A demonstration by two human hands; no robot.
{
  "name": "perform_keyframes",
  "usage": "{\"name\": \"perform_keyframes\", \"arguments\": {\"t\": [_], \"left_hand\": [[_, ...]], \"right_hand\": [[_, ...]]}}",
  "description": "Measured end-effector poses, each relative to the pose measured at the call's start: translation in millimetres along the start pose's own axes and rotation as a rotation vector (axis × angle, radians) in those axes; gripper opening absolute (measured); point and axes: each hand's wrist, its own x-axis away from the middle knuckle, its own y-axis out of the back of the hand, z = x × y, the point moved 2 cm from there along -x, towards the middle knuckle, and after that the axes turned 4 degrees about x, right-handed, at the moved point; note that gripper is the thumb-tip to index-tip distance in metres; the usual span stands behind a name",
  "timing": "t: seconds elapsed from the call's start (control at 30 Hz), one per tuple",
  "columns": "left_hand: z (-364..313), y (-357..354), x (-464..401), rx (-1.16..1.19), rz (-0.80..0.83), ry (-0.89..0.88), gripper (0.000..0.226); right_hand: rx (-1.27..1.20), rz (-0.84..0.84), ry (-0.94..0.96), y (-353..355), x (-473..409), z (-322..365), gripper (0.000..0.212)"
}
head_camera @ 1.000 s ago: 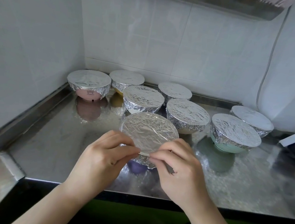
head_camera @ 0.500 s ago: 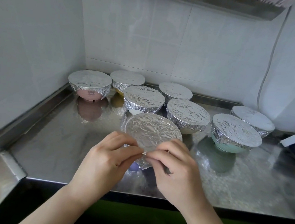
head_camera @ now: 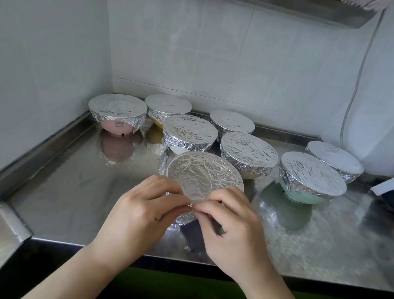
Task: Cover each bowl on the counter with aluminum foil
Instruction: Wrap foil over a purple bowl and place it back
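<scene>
A purple bowl (head_camera: pixel 191 229) stands near the counter's front edge, tilted toward me, its top wrapped in crinkled foil (head_camera: pixel 203 175). My left hand (head_camera: pixel 139 215) and my right hand (head_camera: pixel 229 229) meet at the near rim, fingertips pinching the foil's edge. The hands hide most of the bowl's body. Behind it stand several foil-covered bowls: a pink one (head_camera: pixel 117 110) at the back left, a yellow one (head_camera: pixel 167 107), a white one (head_camera: pixel 189 132), another (head_camera: pixel 249 151), and a green one (head_camera: pixel 311 177) on the right.
The steel counter (head_camera: pixel 70 186) meets tiled walls at the left and back. A raised steel ledge (head_camera: pixel 4 216) borders the left. A white box and dark items (head_camera: pixel 393 188) lie at the far right. A cable (head_camera: pixel 353 91) hangs down the right wall.
The bowl in my hands has tipped further toward me and my fingertips have drawn closer together on the foil's near edge. The other bowls have not moved.
</scene>
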Motion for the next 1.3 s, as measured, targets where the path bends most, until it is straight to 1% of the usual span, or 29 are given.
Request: {"name": "perform_keyframes", "arguments": {"t": [0.23,0.37,0.53,0.73,0.93,1.1,1.3], "left_hand": [[4,4,0,-0.016,-0.048,0.031,0.007],[0,2,0,-0.002,-0.012,0.031,0.008],[-1,0,-1,0.005,0.009,0.031,0.008],[-1,-3,-3,-0.016,-0.017,0.020,0.007],[1,0,-3,-0.022,-0.020,0.018,0.007],[7,6,-3,-0.034,-0.051,0.065,0.009],[-5,-7,-3,0.025,0.002,0.028,0.009]], "right_hand": [[-0.020,-0.017,-0.016,4,1,-3,0.008],[-0.015,-0.024,-0.024,0,-2,-2,0.013],[-0.032,-0.006,-0.028,3,0,-4,0.010],[-0.001,-0.029,-0.034,1,-2,-3,0.013],[-0.019,0.011,-0.025,5,-2,-4,0.010],[-0.012,0.001,-0.039,9,0,-7,0.010],[-0.011,-0.013,-0.032,2,-4,-3,0.010]]}}
